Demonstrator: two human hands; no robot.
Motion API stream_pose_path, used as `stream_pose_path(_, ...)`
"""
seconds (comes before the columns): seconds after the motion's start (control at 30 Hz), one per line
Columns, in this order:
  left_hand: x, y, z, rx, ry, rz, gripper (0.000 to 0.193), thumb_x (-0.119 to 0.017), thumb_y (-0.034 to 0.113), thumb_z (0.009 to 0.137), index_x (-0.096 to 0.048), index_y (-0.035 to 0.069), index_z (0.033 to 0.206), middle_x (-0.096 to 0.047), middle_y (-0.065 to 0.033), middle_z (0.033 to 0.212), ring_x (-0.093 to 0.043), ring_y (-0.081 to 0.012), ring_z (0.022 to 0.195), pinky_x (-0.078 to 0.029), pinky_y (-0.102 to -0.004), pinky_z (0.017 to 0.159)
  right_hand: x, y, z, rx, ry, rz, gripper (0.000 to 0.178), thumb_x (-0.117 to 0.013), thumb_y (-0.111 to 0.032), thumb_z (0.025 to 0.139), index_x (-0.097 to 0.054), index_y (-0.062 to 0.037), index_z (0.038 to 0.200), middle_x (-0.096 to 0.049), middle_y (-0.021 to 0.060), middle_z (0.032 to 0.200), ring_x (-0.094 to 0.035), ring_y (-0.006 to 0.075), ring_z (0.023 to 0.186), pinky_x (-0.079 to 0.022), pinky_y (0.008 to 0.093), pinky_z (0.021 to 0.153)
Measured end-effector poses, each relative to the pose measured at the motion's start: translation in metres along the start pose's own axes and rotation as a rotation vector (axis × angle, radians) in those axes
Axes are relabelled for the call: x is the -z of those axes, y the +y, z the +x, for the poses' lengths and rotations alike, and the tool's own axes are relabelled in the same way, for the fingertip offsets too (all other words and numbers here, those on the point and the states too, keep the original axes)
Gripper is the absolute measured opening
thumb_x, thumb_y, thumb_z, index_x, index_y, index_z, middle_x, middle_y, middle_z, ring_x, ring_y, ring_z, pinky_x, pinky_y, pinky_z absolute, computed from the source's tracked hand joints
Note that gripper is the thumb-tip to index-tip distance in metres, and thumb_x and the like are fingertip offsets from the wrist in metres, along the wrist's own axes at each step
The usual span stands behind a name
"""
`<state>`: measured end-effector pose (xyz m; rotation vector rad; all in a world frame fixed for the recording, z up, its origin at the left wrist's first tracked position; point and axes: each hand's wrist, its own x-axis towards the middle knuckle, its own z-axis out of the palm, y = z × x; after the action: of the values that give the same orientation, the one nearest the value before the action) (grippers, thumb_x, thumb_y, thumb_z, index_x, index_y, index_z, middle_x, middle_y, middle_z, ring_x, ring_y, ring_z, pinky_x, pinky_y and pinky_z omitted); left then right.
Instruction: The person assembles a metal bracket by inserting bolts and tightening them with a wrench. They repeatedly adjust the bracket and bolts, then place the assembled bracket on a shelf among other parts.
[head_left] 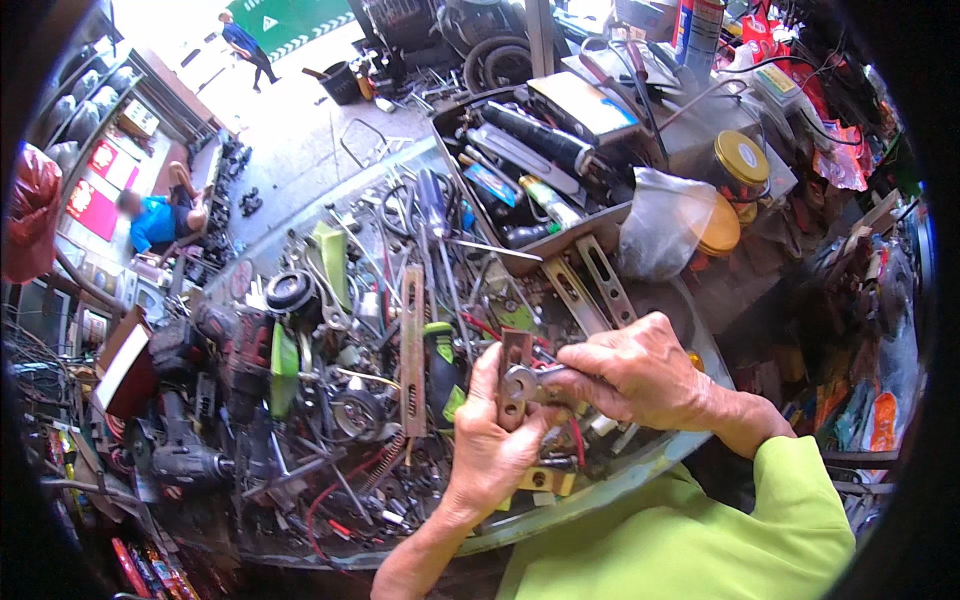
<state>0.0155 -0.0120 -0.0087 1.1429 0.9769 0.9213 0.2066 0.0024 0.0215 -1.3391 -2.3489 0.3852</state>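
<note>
Over the near right part of the cluttered bench, my left hand (pixel 492 450) is closed around a small metal bracket (pixel 515 347), brownish inside, with a hole near its lower end. My right hand (pixel 640 375) grips a wrench (pixel 545 371) from the right, its rounded grey head lying against the bracket's face. The fastener under that head, if there is one, is hidden. Just left of my hands lies a green-and-black handled tool (pixel 443 370). A yellowish metal piece (pixel 546 481) lies below them, close to the bench edge.
Loose tools and parts cover the bench (pixel 640 455), among them a long slotted metal bar (pixel 412 350) and a cordless drill (pixel 185 450). A deep tray (pixel 525 262) of tools stands at the back, beside a plastic bag (pixel 665 225) and yellow-lidded jar (pixel 740 160). Another person (pixel 160 220) sits far left.
</note>
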Motion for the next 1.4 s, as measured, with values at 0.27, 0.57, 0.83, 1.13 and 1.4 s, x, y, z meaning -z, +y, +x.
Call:
stream_pose_path(0.27, 0.006, 0.003, -0.001, -0.020, 0.009, 0.099, 0.064, -0.068, -0.009, 0.080, -0.037, 0.003, 0.135, -0.064, -0.0051, 0.104, -0.064, -0.0098, 0.089, -0.054, -0.0221, 0.074, 0.001, 0.003, 0.004, 0.062, 0.022, 0.033, 0.029, -0.066, -0.039, 0.087, -0.070, -0.0110, 0.094, -0.066, 0.0095, 0.068, -0.067, 0.0269, 0.062, -0.048, 0.0369, 0.050)
stream_pose_path(0.57, 0.009, 0.021, 0.001, 0.267, -0.178, -0.030, 0.065, -0.065, 0.000, 0.089, -0.028, 0.007, 0.142, -0.063, -0.0042, 0.090, -0.058, -0.0075, 0.059, -0.043, -0.0206, 0.043, 0.016, 0.009, -0.003, 0.025, -0.085, 0.015, 0.040, -0.063, -0.050, 0.087, -0.068, -0.0102, 0.082, -0.065, 0.0097, 0.066, -0.067, 0.0280, 0.061, -0.048, 0.0367, 0.050)
stream_pose_path(0.83, 0.017, 0.027, -0.002, 0.219, -0.159, -0.031, 0.061, -0.053, 0.001, 0.093, -0.023, 0.003, 0.147, -0.065, -0.0124, 0.090, -0.062, -0.0153, 0.057, -0.046, -0.0250, 0.046, 0.029, 0.002, -0.010, -0.047, 0.160, -0.008, 0.038, -0.074, -0.042, 0.080, -0.067, -0.0052, 0.083, -0.066, 0.0134, 0.070, -0.067, 0.0299, 0.062, -0.049, 0.0380, 0.051)
stream_pose_path(1.13, 0.002, 0.075, 0.003, 0.272, -0.421, 0.024, 0.070, -0.055, -0.001, 0.090, -0.016, 0.006, 0.148, -0.063, -0.0114, 0.078, -0.060, -0.0168, 0.052, -0.049, -0.0280, 0.045, 0.009, 0.018, 0.004, -0.282, -0.070, 1.367, 0.040, -0.072, -0.028, 0.088, -0.061, 0.0021, 0.112, -0.066, 0.0027, 0.090, -0.059, 0.0077, 0.077, -0.049, 0.0252, 0.066)
stream_pose_path(1.4, 0.022, 0.073, 0.019, 0.382, -0.488, -0.079, 0.058, -0.054, 0.018, 0.099, -0.021, 0.005, 0.145, -0.062, -0.0144, 0.097, -0.065, -0.0193, 0.063, -0.055, -0.0297, 0.055, -0.013, 0.023, 0.010, -0.341, -0.079, 1.420, 0.027, -0.068, -0.024, 0.092, -0.065, 0.0002, 0.103, -0.066, 0.0016, 0.083, -0.058, 0.0061, 0.071, -0.046, 0.0238, 0.063)
